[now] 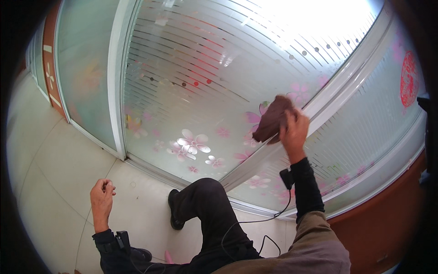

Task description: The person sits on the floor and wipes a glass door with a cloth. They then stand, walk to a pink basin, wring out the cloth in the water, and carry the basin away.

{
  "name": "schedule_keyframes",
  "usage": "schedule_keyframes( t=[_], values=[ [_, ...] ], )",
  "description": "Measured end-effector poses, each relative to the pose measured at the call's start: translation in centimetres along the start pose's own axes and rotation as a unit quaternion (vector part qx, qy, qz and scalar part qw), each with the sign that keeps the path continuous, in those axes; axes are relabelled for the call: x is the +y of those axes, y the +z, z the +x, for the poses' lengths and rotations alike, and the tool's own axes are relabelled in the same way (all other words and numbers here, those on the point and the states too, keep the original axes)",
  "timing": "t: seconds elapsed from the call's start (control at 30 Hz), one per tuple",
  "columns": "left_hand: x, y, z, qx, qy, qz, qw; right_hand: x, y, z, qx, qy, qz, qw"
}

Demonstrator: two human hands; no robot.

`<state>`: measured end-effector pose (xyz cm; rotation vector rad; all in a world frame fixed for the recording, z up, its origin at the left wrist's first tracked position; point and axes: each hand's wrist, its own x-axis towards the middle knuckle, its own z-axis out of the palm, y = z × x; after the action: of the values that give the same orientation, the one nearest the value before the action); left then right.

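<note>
A dark brown cloth (273,120) is in my right hand (295,132), against the frosted glass panel (191,109) beside its white frame post (328,92). Pink and white flower patterns and thin stripes decorate the glass. My left hand (103,200) hangs over the floor at the lower left, its fingers curled, with nothing visible in it. A small black device with a cable is strapped at each wrist.
Another frosted panel (362,130) with a red round decoration (409,79) stands to the right. A reddish-brown surface (379,222) fills the lower right. Pale floor tiles (54,164) lie at left. My bent knee is close to the glass, and a black cable (253,222) loops across my legs.
</note>
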<state>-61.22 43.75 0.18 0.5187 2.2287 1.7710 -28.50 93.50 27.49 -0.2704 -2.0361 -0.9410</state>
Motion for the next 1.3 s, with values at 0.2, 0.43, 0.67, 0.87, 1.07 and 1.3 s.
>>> schedule_keyframes(
  t=[0.2,0.43,0.67,0.87,1.07,1.3],
  values=[
    [0.5,0.0,-0.1,0.009,-0.002,-0.010,1.000,-7.2,0.9,-6.0,-0.133,0.020,0.167,0.977],
    [0.8,0.5,-0.4,0.010,0.005,-0.002,1.000,-10.4,0.9,-3.1,-0.141,0.314,0.478,0.808],
    [1.5,1.1,-0.6,0.011,0.015,0.017,1.000,-13.3,0.3,-1.1,-0.132,0.466,0.692,0.536],
    [1.5,1.2,-0.7,0.010,0.028,-0.005,1.000,-17.9,0.4,-1.2,-0.123,0.509,0.769,0.367],
    [3.2,1.9,-1.4,-0.100,-0.018,-0.091,0.991,-25.8,0.7,-1.2,-0.245,0.515,0.764,0.301],
    [5.2,4.6,-2.6,-0.248,-0.036,-0.204,0.946,-35.2,0.0,-1.9,-0.373,0.429,0.774,0.278]
  ],
)
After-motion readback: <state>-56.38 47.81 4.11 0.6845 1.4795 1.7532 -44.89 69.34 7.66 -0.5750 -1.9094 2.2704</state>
